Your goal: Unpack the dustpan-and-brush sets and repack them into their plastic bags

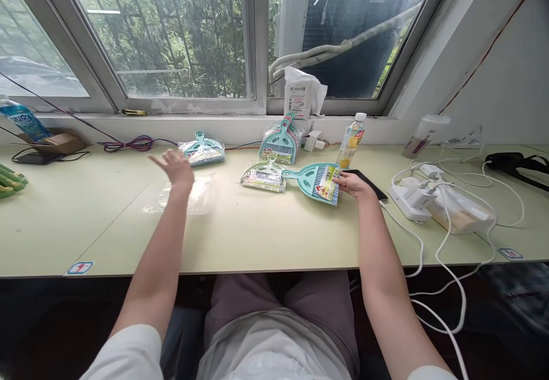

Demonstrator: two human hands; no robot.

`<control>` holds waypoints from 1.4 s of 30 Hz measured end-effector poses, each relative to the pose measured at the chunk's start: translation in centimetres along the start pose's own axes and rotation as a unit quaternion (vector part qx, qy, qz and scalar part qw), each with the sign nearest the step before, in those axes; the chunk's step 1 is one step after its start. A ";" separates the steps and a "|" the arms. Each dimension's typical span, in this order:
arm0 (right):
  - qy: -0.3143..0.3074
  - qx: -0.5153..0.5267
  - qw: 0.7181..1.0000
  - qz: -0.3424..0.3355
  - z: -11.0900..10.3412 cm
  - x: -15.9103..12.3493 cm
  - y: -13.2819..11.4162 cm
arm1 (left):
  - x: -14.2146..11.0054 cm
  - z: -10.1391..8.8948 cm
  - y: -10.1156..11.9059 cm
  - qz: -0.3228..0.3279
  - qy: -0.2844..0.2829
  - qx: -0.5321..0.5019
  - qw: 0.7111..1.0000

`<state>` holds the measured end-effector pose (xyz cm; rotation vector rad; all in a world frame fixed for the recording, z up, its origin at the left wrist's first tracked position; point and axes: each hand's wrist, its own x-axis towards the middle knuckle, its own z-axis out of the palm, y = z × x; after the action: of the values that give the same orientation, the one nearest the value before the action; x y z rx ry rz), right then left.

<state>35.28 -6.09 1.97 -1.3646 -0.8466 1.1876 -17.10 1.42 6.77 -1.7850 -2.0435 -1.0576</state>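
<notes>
My right hand (352, 185) grips the right end of a teal mini dustpan-and-brush set (316, 180) that lies flat on the pale green table (266, 237). My left hand (175, 167) hovers with fingers spread above a clear empty plastic bag (193, 198), a little blurred. Three more teal sets in clear wrappers rest further back: one (202, 150) just beyond my left hand, one (263, 176) in the middle, and one (281, 141) leaning near the window sill.
A drink bottle (350, 140) and a black phone (372, 184) sit by my right hand. White chargers and cables (418, 196) spread at the right. A tissue pack (301, 97) stands on the sill, a blue bottle (21, 118) and cords at far left.
</notes>
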 end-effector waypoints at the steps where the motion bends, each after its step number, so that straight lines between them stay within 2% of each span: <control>1: 0.017 0.002 1.000 0.004 -0.3 0.1 0.2 | -0.4 1.0 1.4 0.045 -0.032 0.001 0.998; 3: 0.046 -0.001 0.999 0.011 -0.6 0.1 0.4 | -1.5 3.4 4.4 0.133 -0.170 -0.057 0.975; 5: 0.068 -0.013 0.998 0.011 -1.0 0.1 0.5 | -2.7 5.8 6.9 0.173 -0.323 -0.131 0.921; 6: 0.079 -0.020 0.997 0.009 -1.1 0.0 0.5 | -3.2 6.8 7.9 0.183 -0.373 -0.149 0.897; 8: 0.096 -0.030 0.995 0.001 -1.4 0.0 0.4 | -3.8 8.5 9.2 0.181 -0.407 -0.164 0.880; 12: 0.111 -0.037 0.993 -0.004 -1.3 0.4 0.5 | -3.2 10.2 9.9 0.155 -0.362 -0.160 0.905; 18: 0.123 -0.024 0.992 0.021 -0.7 0.7 0.9 | -2.1 11.7 10.6 0.091 -0.341 -0.180 0.918; 21: 0.127 -0.012 0.991 0.033 -0.5 0.7 1.2 | -2.5 12.7 11.6 0.057 -0.293 -0.200 0.933; 25: 0.127 0.012 0.991 0.043 -0.3 0.8 1.5 | -2.5 14.3 13.6 0.054 -0.201 -0.191 0.959; 35: 0.170 0.073 0.982 -0.029 0.1 2.2 2.1 | 0.5 19.9 20.9 0.068 -0.139 -0.184 0.971; 42: 0.192 0.084 0.978 -0.016 0.9 2.3 2.0 | 2.3 23.2 22.2 0.014 -0.096 -0.127 0.987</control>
<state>34.76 -3.94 -0.31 -1.3751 -0.4790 0.9064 9.53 18.06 -0.33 -2.1093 -2.0601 -1.2287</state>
